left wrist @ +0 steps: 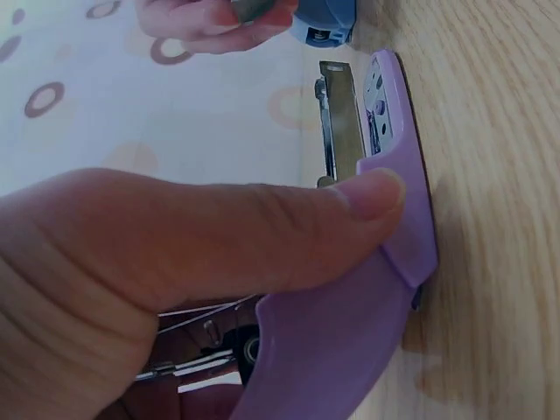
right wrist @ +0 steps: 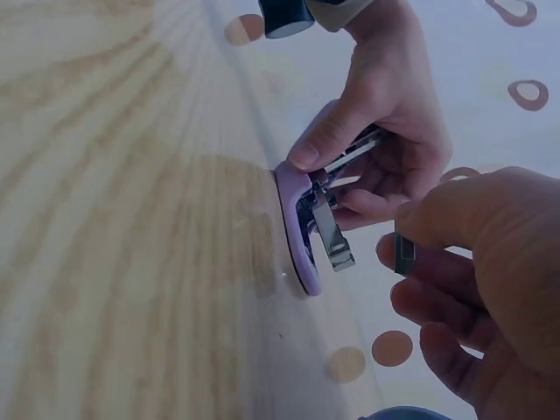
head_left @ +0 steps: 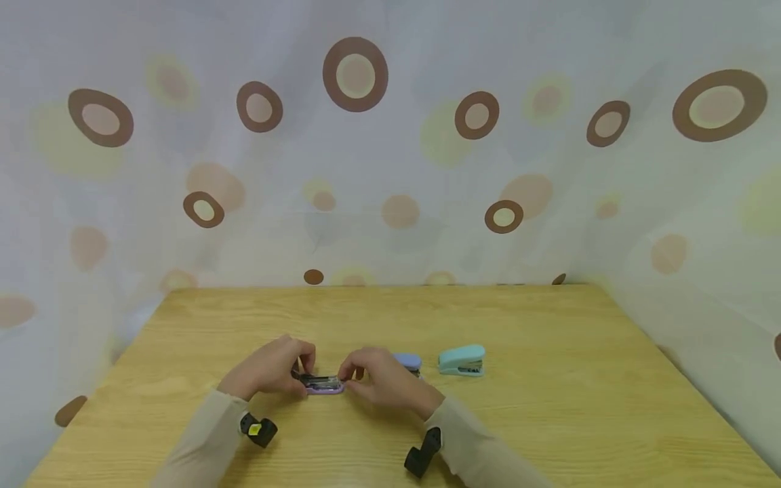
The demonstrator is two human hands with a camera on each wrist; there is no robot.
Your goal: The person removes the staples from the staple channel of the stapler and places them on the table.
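Note:
My left hand (head_left: 268, 369) grips a purple stapler (left wrist: 337, 341) whose top is swung open. In the left wrist view, the thumb (left wrist: 289, 232) presses on the stapler's side near its hinge end. The metal staple channel (right wrist: 332, 236) stands raised at an angle from the purple base (right wrist: 297, 249), which is at the tabletop. Just beyond the free end of this channel is my right hand (head_left: 384, 379). Between its thumb and index finger it pinches a short grey strip of staples (right wrist: 404, 254), apart from the channel in the right wrist view.
A blue-violet stapler (head_left: 407, 360) lies behind my right hand, partly covered by it. To its right stands a light teal stapler (head_left: 461, 359). The wooden table (head_left: 549, 420) reaches back to a patterned curtain (head_left: 396, 169).

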